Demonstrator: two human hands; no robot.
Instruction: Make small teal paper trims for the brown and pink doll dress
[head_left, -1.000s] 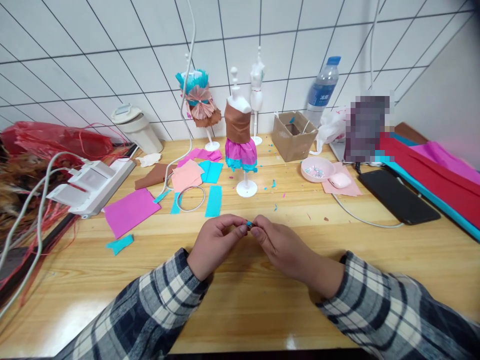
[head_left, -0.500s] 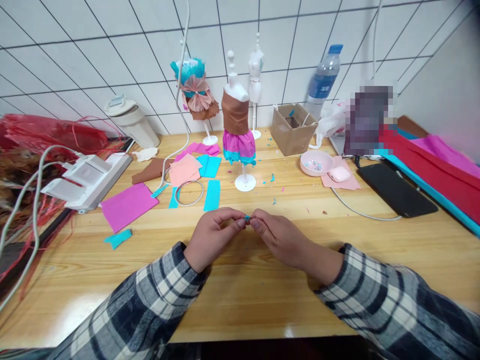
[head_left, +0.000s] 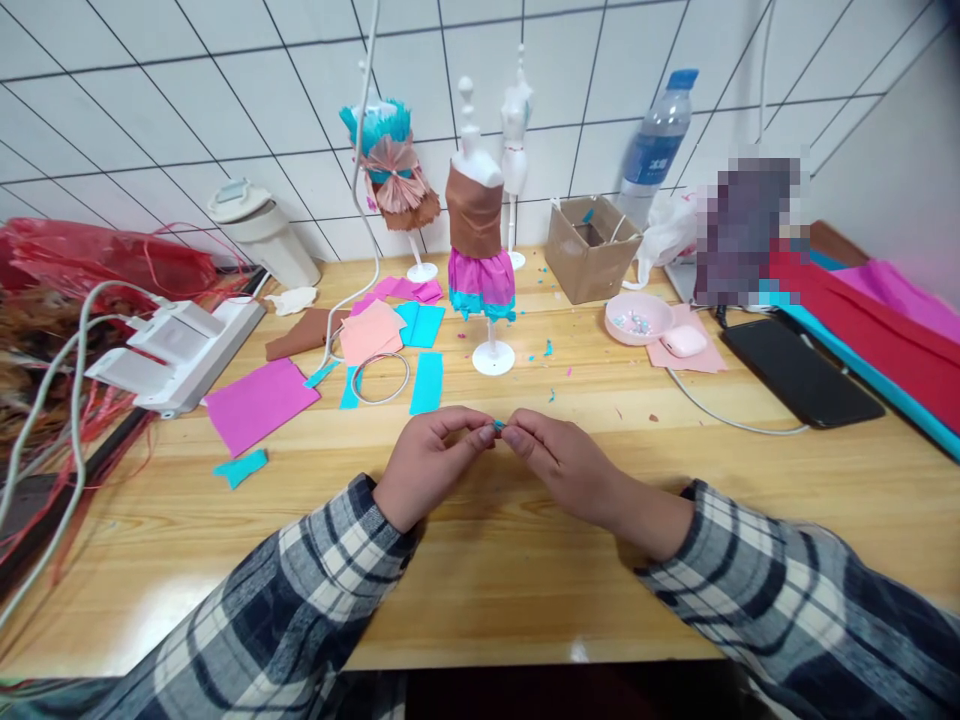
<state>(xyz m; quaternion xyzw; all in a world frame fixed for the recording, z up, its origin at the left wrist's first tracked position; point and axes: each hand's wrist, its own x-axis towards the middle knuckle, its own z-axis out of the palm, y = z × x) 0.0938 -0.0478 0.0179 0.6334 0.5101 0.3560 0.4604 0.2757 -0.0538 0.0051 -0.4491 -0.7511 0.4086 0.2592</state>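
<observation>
Between the fingertips of both hands is a tiny piece of turquoise paper point(head_left: 498, 426), mostly hidden. My left hand point(head_left: 439, 460) pinches it from the left, and my right hand point(head_left: 570, 462) pinches it from the right, both raised over the front of the table. Just beyond them stands a small white mannequin point(head_left: 480, 165) on a round base, wearing a brown top point(head_left: 475, 215) and a magenta skirt with a turquoise hem point(head_left: 481, 280). Left of it lie turquoise paper strips point(head_left: 427, 383), a metal ring point(head_left: 380, 378) and peach paper point(head_left: 371, 333).
Another dressed mannequin point(head_left: 394, 165) and a bare one point(head_left: 516, 130) stand by the tiled wall. Around the table point(head_left: 525, 580) are a cardboard box point(head_left: 589, 265), a pink bowl of beads point(head_left: 637, 320), a black phone point(head_left: 802, 370), a water bottle point(head_left: 660, 140) and a power strip point(head_left: 187, 360).
The view has shifted slightly, so the scene sits a little higher in the picture. Both hands keep the same pinch on the turquoise piece, which shows a bit more now.
</observation>
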